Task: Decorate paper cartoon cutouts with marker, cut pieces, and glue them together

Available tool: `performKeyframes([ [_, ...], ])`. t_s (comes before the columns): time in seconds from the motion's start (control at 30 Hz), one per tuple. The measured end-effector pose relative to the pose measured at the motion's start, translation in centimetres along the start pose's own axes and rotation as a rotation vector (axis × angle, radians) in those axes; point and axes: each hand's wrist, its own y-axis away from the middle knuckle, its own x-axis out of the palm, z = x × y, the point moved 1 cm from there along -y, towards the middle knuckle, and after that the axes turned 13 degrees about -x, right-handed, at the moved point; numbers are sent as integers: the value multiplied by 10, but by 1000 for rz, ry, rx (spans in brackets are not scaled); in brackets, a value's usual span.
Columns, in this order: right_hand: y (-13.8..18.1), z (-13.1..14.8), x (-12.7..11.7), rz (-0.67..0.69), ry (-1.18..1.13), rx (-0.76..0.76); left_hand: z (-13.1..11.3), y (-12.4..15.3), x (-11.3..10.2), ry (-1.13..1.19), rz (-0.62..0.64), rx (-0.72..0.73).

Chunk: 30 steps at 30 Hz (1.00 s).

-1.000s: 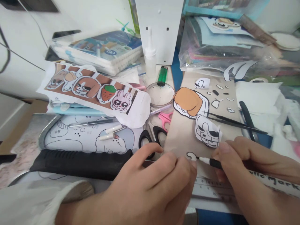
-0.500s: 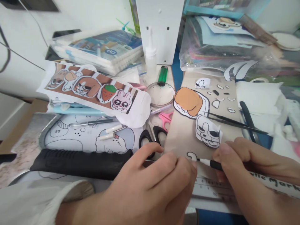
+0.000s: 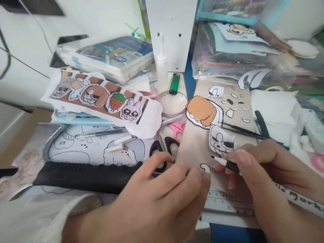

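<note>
My right hand (image 3: 258, 175) grips a black-and-white marker pen (image 3: 229, 164), its tip lifted just above and right of a small outlined shape (image 3: 204, 167) on a tan sheet (image 3: 194, 145). My left hand (image 3: 167, 192) lies flat with fingers pressed on the sheet's lower left edge, fingertips beside that shape. Just above the pen tip sits a white cut-out with black drawing (image 3: 221, 143). Further up lies an orange-and-white cut-out (image 3: 202, 109).
Black tweezers (image 3: 243, 131) and small paper bits (image 3: 234, 101) lie on the sheet. To the left are black-handled scissors (image 3: 159, 150), pink scissors (image 3: 177, 127), a glass dish (image 3: 172, 103), a green lighter (image 3: 174, 83), a glue bottle (image 3: 162, 67), a sticker strip (image 3: 101, 99) and a ruler (image 3: 227, 206).
The pen tip has lifted off the small outlined shape and moved up and slightly right. My left hand stays pressed on the sheet. The view has shifted a little.
</note>
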Motion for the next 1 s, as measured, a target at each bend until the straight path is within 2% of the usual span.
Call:
performKeyframes([
  [0.17,0,-1,-3,6,-47,-9,1,1,-1,22,-16,18],
  [0.33,9,-2,-5,179,-119,-60,6,0,-4,64,1,13],
  [0.5,10,7,-1,76,-116,-32,11,-2,-5,59,-12,3],
  [0.6,7,5,-3,60,-62,-43,12,-3,-6,55,-21,-5],
  [0.7,6,-2,-7,92,-21,-126,13,-4,-7,63,-19,9],
  [0.77,7,-8,-9,146,-49,-130,13,-4,-7,63,-12,14],
  [0.9,11,-13,-9,232,-138,-57,14,-4,-8,51,-14,3],
  [1.0,13,-7,-6,186,-123,-5,14,-4,-8,48,-6,-2],
])
